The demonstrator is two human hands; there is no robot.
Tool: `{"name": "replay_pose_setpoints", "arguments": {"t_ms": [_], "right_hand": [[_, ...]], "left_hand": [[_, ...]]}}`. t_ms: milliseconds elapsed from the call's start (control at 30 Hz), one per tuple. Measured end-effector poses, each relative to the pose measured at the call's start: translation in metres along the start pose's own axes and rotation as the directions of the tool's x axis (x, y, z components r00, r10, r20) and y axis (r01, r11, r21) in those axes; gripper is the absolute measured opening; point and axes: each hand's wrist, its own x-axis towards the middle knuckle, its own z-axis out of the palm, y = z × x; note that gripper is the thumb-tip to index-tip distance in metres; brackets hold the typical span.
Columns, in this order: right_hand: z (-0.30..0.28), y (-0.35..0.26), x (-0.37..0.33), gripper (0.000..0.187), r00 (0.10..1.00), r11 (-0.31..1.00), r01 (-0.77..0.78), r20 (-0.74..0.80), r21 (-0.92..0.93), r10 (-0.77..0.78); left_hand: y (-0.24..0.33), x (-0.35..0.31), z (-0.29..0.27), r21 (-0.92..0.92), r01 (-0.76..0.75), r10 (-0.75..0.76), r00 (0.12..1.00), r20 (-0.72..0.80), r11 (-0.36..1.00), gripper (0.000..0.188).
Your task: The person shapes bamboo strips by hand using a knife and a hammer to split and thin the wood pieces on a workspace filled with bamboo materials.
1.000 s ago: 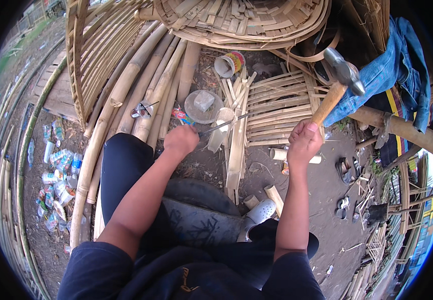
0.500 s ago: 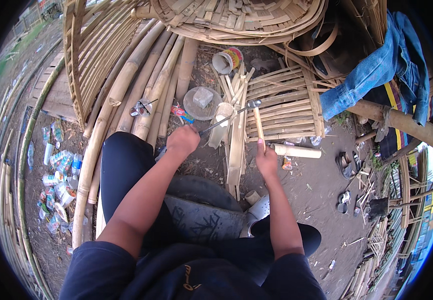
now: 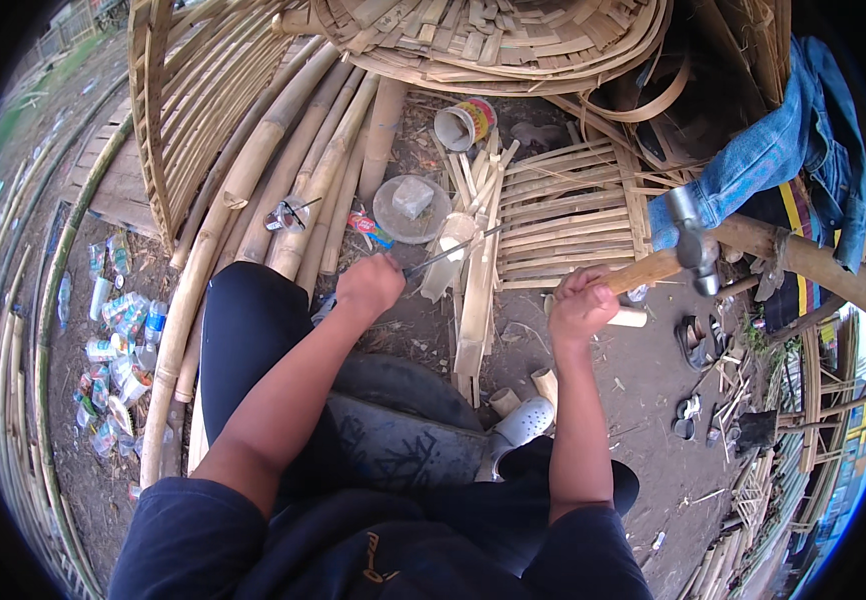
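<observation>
Left hand [image 3: 371, 284]: closed in a fist around the handle end of a knife [image 3: 431, 262]; the handle itself is mostly hidden by the fingers. Blade points far right and crosses a pale bamboo piece [image 3: 440, 280]; cannot tell how deep it sits, or whether it only touches.

Right hand [image 3: 583, 302]: wrapped around the wooden handle of a hammer [image 3: 648, 270]. Hammer lies nearly level, metal head to the right, in the air and well apart from the knife.

Work area, on bare ground: split strips [image 3: 473, 320] lie in a bundle just right of the bamboo piece, running near to far. Left of the piece, a round disc [image 3: 405, 234] carries a pale block [image 3: 412, 197]; a bright wrapper [image 3: 365, 226] lies beside the disc. Beyond, a bucket [image 3: 452, 130] is tipped on its side. Right of the strips, a slatted panel [image 3: 563, 222]; a cut tube [image 3: 629, 317] lies near its near edge, partly behind the right hand.

Surroundings: far side, a woven basket [image 3: 498, 50]. Far right, a denim garment [image 3: 743, 180] hangs over a thick pole [image 3: 833, 275]. Left, long poles [image 3: 265, 140] side by side, with glasses [image 3: 288, 215] resting on them; farther left, a heap of plastic bottles [image 3: 125, 318]. Near, a pale clog [image 3: 525, 423] on the person's foot.
</observation>
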Motion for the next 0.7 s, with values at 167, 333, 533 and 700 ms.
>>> {"name": "replay_pose_setpoints", "arguments": {"t_ms": [167,333,533,700], "right_hand": [[-0.023,0.113,-0.061,0.062,0.885,0.628,-0.2,0.136,-0.752,0.444],[-0.012,0.05,-0.037,0.059,0.83,0.669,-0.299,0.161,-0.68,0.534],[-0.018,0.068,-0.051,0.058,0.794,0.61,-0.288,0.172,-0.739,0.583],[-0.012,0.037,-0.027,0.051,0.921,0.893,-0.325,0.11,-0.31,0.373]], "left_hand": [[0.015,0.002,-0.002,0.025,-0.104,0.104,0.995,-0.002,0.994,0.043],[0.008,-0.015,-0.005,0.009,0.04,-0.04,0.999,-0.003,0.999,0.043],[0.011,-0.005,0.009,-0.008,-0.002,0.002,0.998,-0.06,1.0,0.044],[0.017,-0.012,0.004,-0.018,0.004,-0.005,0.999,-0.04,1.0,0.043]]}}
